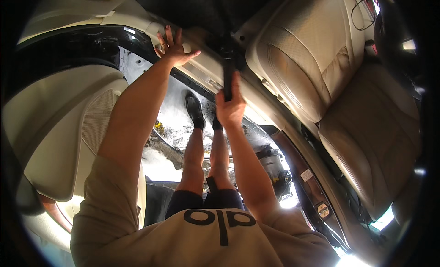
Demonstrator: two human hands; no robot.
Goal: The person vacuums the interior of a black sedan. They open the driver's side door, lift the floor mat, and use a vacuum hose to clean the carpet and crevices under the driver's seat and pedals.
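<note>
My left hand (175, 53) is spread with its fingers apart and its palm down on the beige door sill trim (202, 69) of a car. In my right hand (232, 107) is the end of a black tubular tool, which looks like a vacuum wand (227, 74). The wand points away from me over the sill into the dark footwell (185, 9), in front of the beige leather seat (292, 50). Its far end merges with the dark floor, so its shape there is hard to make out.
On the left stands the open car door (62, 115) with its speaker grille. A cylindrical machine with a yellow-marked fitting (275, 167) is on the ground at my right. Under my shoes (194, 108) the floor looks wet and foamy. A door striker (323, 210) sits on the pillar.
</note>
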